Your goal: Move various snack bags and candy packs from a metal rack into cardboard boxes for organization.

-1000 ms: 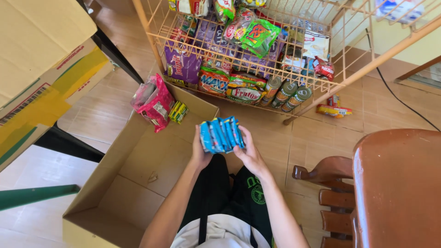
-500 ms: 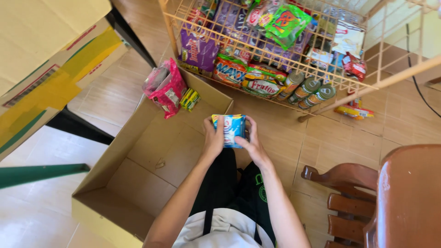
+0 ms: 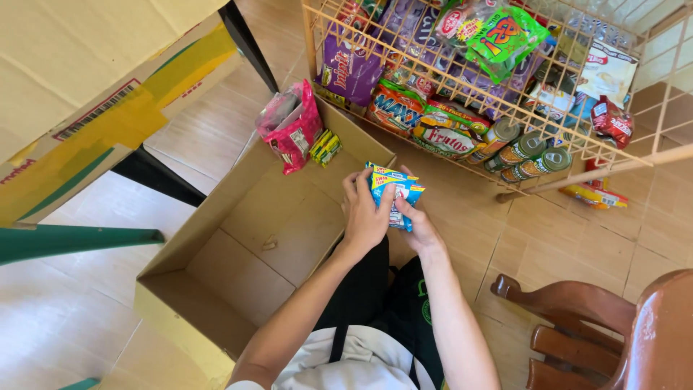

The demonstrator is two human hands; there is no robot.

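Blue snack packets (image 3: pixel 393 195) sit pinched between the left hand (image 3: pixel 364 217) and right hand (image 3: pixel 419 230), both grips pressed on them, just above the open cardboard box (image 3: pixel 238 253)

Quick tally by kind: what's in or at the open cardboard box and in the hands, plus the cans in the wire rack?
Blue snack-pack bundle, held by left hand and right hand: 1
Pink packet bags at the open cardboard box far corner: 2
Yellow-green small packs beside them: 1 cluster
Cans lying in the wire rack: 3
Total: 7
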